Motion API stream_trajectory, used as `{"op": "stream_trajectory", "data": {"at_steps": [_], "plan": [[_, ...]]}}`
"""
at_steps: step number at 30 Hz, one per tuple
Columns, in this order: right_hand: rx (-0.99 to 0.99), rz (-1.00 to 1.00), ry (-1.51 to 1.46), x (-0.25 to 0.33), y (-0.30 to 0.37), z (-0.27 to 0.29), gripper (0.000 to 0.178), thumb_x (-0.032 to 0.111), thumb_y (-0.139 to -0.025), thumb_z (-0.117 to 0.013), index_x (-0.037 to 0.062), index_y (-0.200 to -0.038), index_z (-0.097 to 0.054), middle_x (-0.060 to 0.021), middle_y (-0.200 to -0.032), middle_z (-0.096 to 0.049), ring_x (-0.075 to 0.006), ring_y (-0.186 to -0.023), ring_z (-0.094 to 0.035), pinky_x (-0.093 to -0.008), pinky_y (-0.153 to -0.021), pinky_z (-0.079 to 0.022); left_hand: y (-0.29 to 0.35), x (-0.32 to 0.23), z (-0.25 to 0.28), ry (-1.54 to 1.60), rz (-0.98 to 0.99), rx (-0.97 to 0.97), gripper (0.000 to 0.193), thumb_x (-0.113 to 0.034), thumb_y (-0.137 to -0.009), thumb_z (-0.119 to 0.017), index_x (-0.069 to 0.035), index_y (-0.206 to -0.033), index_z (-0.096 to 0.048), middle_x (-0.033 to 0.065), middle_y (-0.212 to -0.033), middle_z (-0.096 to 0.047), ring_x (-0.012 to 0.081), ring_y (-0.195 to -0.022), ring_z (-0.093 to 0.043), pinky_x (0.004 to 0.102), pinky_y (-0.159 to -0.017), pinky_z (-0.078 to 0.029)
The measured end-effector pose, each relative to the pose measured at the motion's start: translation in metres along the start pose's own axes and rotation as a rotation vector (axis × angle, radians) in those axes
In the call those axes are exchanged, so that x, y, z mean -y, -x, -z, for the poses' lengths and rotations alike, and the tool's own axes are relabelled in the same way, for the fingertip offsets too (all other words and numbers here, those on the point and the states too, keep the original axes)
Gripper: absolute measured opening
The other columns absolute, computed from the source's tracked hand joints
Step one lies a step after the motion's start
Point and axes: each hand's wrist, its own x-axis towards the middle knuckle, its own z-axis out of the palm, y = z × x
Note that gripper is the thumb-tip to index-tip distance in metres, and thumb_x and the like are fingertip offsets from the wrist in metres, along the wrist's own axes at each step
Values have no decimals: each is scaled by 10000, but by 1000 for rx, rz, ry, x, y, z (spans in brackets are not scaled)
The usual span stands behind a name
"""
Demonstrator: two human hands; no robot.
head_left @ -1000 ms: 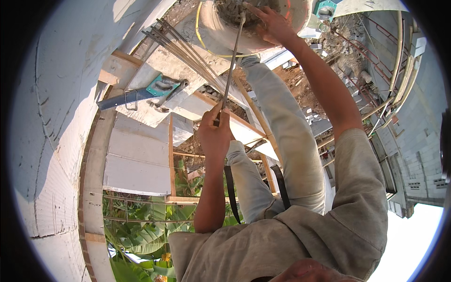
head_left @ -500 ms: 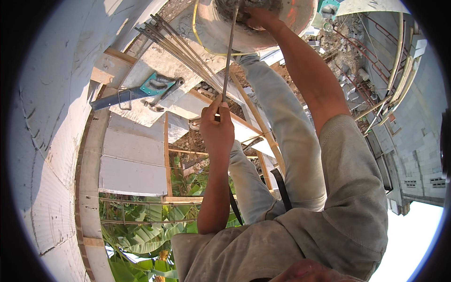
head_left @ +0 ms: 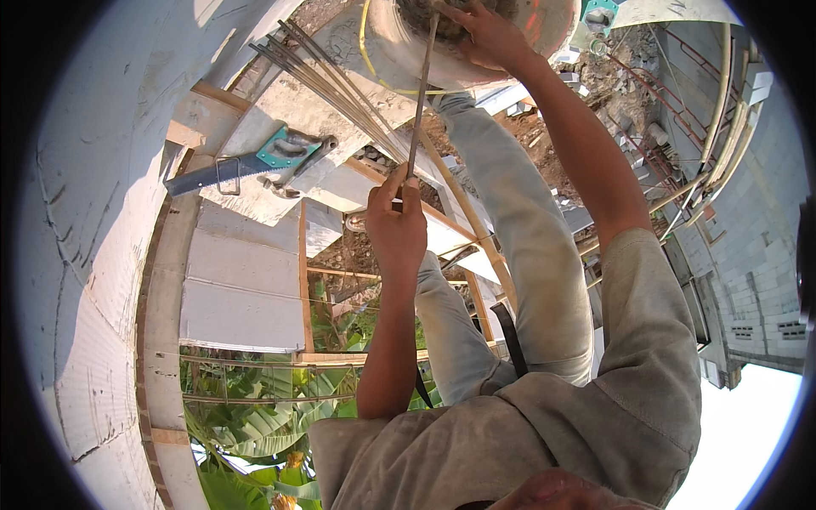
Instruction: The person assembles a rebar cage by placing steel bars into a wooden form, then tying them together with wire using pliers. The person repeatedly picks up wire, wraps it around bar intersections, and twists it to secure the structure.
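Note:
A thin steel rod point(head_left: 422, 102) slants from my left hand point(head_left: 398, 223) up to a round, pale bucket point(head_left: 399, 53). My left hand is closed around its near end, thumb and fingers pinching it. The rod's far end reaches over wet grey mortar point(head_left: 414, 19) in the bucket. Over the bucket's rim is my right hand point(head_left: 500, 41), its fingers apart. One fingertip comes up to the rod's far end; whether it touches the rod is hard to see. The bucket's far side is cut off by the picture's edge.
A teal-handled handsaw point(head_left: 242, 166) and a claw hammer point(head_left: 306, 166) lie on a ledge at left. Several more rods point(head_left: 331, 85) lie beside the bucket. A pale wall point(head_left: 93, 255) curves along the left; banana leaves point(head_left: 272, 425) show below. Bamboo poles point(head_left: 718, 161) lean at right.
My right hand has lifted back out of the mortar, toward the right, and its fingers have come into view. My left hand still grips the rod, barely shifted.

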Motion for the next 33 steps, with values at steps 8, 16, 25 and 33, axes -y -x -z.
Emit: {"op": "stream_trajectory", "data": {"at_steps": [8, 16, 25, 33], "plan": [[-214, 222, 21, -2, 18, -13, 615, 136, -806, -567, 129, -1405, -427, -181, -1245, -513, -364, -1144, -487, -435, -949, -449, -3, -4, 4, -11, 97, 36, 280, -188, -918, -623, -85, -1175, -664, 100, -953, -568, 161, -736, -585, 324, -653, -468], [-85, 143, -71, 6, 27, 0, 659, 202, -793, -603, 183, -1424, -412, -136, -1347, -475, -361, -1225, -433, -426, -995, -428, -4, 12, -1, 49, 34, -12, 291, -177, -891, -666, -86, -1167, -675, 47, -918, -582, 103, -715, -547, 272, -639, -462], [-97, 122, 9, -12, 21, 1, 735, 235, -780, -622, 182, -1459, -347, -152, -1438, -392, -368, -1280, -390, -443, -1031, -410, -5, 15, -6, 95, 69, -29, 276, -176, -879, -687, -51, -1125, -679, 29, -885, -544, 96, -746, -526, 261, -665, -460], [-227, 238, 133, -42, -14, -18, 672, 190, -776, -589, 183, -1423, -408, -165, -1424, -399, -371, -1254, -433, -446, -1013, -427, -5, 21, -12, -21, 47, -31, 268, -191, -857, -713, -31, -1071, -687, 61, -947, -548, 141, -798, -559, 300, -708, -481]]}}
